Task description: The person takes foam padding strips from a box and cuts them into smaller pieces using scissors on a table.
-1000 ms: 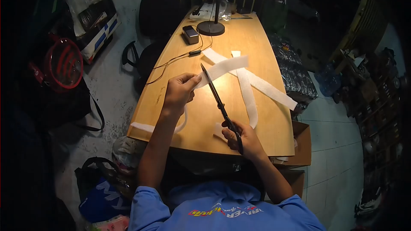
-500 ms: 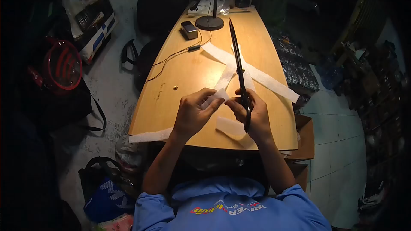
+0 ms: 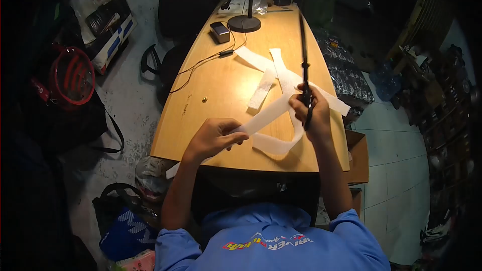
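A long white strip of thin, foam-like material (image 3: 267, 116) is stretched between my two hands above the table. My left hand (image 3: 213, 140) pinches its near end between thumb and fingers, and a tail of it seems to hang by the table's front edge. In my right hand (image 3: 316, 113) is a pair of black scissors (image 3: 304, 45), blades upward and apparently closed. The fingers of that hand also meet the strip's far end. Beyond lies a short white piece (image 3: 261, 90). Another white strip (image 3: 334, 103) crosses the table diagonally, and a curved white length (image 3: 273, 145) rests near the front.
On the wooden table (image 3: 196, 125) stand a black lamp base (image 3: 244, 23) and a small dark box-shaped device (image 3: 220, 32). A black cable (image 3: 196, 65) runs off the left edge. A small gold-coloured object (image 3: 204, 100) lies left. A cardboard box (image 3: 357, 158) is below right.
My hands have moved apart, drawing the strip taut between them. The right hand with the scissors shifted right, the left hand down and left. The short piece now lies in plain view.
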### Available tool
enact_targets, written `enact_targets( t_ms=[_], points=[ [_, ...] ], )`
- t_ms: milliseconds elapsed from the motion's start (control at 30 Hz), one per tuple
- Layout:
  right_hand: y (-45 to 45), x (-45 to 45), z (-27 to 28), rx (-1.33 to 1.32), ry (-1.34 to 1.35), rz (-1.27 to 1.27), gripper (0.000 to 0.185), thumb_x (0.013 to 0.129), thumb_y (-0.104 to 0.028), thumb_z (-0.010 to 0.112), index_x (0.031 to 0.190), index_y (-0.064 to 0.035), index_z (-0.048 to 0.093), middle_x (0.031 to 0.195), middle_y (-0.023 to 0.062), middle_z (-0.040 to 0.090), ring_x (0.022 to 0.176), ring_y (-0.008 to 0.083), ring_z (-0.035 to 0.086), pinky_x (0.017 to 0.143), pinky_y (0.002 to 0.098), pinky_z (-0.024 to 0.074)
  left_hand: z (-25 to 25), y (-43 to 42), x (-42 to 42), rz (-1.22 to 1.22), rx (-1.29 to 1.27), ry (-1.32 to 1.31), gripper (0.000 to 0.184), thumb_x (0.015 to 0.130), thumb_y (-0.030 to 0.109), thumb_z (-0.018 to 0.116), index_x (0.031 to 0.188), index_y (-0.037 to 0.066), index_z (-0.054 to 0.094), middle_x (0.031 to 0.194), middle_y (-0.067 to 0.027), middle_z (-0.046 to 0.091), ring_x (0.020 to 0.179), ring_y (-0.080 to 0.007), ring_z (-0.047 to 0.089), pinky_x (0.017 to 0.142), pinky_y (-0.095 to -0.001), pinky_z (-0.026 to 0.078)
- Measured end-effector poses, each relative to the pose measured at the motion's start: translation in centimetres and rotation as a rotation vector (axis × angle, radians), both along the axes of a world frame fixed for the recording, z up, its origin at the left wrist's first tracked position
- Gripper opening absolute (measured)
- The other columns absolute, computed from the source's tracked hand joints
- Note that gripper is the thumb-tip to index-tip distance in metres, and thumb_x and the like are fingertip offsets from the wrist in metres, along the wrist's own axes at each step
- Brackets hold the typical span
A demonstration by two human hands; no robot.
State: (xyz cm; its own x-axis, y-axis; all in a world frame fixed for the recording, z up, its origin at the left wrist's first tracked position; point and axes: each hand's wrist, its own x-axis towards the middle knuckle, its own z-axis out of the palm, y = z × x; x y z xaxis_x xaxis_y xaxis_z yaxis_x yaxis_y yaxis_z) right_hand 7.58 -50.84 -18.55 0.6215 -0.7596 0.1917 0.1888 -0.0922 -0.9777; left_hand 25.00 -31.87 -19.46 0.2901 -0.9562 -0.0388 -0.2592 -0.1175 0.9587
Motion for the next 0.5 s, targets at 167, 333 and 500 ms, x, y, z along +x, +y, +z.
enact_targets(
  t_ms=[167, 333, 500],
  points=[
    [-2.1, -0.6, 1.5, -0.006, -0.129, -0.084, 0.043, 0.077, -0.002, 0.07, 0.114, 0.0035, 0.048, 0.08, 0.0052, 0.061, 0.053, 0.0034, 0.046, 0.044, 0.0175, 0.0325, -0.4, 1.7, 2.1, 0.003, 0.034, 0.158, 0.023, 0.087, 0.015, 0.067, 0.098, -0.005, 0.065, 0.075, -0.0061, 0.065, 0.061, -0.0084, 0.058, 0.055, -0.0217, 0.048],
    [-3.3, -0.7, 1.0, -0.026, -0.128, -0.097, 0.043, 0.079, -0.007, 0.072, 0.113, 0.0037, 0.048, 0.077, 0.0033, 0.059, 0.052, 0.0023, 0.043, 0.043, 0.0179, 0.0305, -0.3, 1.5, 3.0, 0.093, -0.105, 0.155, 0.024, 0.088, 0.018, 0.066, 0.095, -0.005, 0.067, 0.074, -0.0062, 0.065, 0.062, -0.0097, 0.058, 0.055, -0.0233, 0.048],
    [-0.4, -2.7, 0.8, 0.04, -0.093, 0.053, 0.043, 0.085, -0.023, 0.07, 0.113, 0.0026, 0.05, 0.069, -0.004, 0.046, 0.051, 0.0019, 0.039, 0.044, 0.0184, 0.0278, 1.2, 0.7, 4.7, 0.233, -0.263, 0.109, 0.025, 0.085, 0.019, 0.069, 0.089, -0.005, 0.068, 0.069, -0.0065, 0.063, 0.057, -0.0109, 0.057, 0.052, -0.0238, 0.046]
  ],
)
